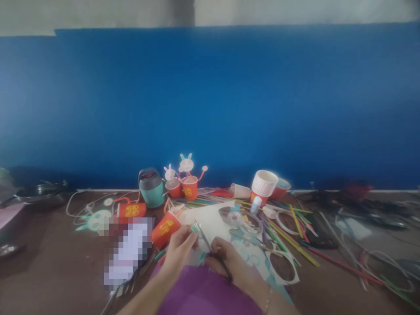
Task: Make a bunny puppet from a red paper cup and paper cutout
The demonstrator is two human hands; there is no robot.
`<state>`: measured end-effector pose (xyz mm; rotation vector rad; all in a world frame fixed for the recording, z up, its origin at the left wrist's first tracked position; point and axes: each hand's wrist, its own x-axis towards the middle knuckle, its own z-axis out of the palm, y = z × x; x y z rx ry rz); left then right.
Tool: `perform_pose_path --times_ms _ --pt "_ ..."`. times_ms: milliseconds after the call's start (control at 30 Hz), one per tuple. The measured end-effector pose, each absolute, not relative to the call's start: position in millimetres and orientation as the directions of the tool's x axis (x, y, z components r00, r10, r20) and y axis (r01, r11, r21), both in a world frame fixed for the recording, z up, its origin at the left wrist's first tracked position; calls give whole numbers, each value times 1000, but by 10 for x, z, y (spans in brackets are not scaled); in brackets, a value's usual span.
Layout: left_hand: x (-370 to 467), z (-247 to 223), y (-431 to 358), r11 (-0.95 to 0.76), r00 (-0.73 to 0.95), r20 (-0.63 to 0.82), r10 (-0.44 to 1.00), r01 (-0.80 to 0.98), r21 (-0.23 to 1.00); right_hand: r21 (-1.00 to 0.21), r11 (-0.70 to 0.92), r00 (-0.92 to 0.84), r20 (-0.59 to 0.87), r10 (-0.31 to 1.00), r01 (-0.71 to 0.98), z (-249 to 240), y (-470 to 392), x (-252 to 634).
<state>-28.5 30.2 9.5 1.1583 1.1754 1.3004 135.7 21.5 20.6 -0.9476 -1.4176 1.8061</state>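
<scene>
right grip (225, 257) curled round the dark-handled scissors (205, 240), slim metal blades angled up and away, while the left grip (182, 243) pinches a small pale-and-teal paper piece (194, 228) right beside the tips! just beyond them lies a broad white sheet (210, 216), a tipped red paper cup (166, 229) next to it, and thin, straight colourful sticks (295, 246) strewn across the brown tabletop (65, 271).

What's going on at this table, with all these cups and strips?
A person's right hand holds scissors, the blades close beside a small paper piece pinched in the left hand. Beyond the hands, a red cup stands with a rabbit-eared head above it; a stack of cups is farther right.
</scene>
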Motion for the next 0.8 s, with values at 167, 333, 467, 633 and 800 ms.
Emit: perform_pose_path --times_ms 167,333,467,633,800 --pt "-290 88 302 -39 -40 37 999 -70 997 -977 -210 -527 -156 835 -44 229 198 1362" --pt "-299 72 291 -49 -35 46 998 -69 996 -968 -243 -522 -171 836 -71 122 226 1333" --pt "-305 44 297 -68 -13 67 998 -37 997 -955 -289 -551 -203 810 -73 125 224 1331" --pt "-306 19 300 -78 -3 78 997 -31 996 -951 -282 -549 -169 818 -127 158 214 1338" --pt "-297 59 290 -64 -16 63 998 -41 997 -953 -281 -553 -173 815 -116 152 218 1335"
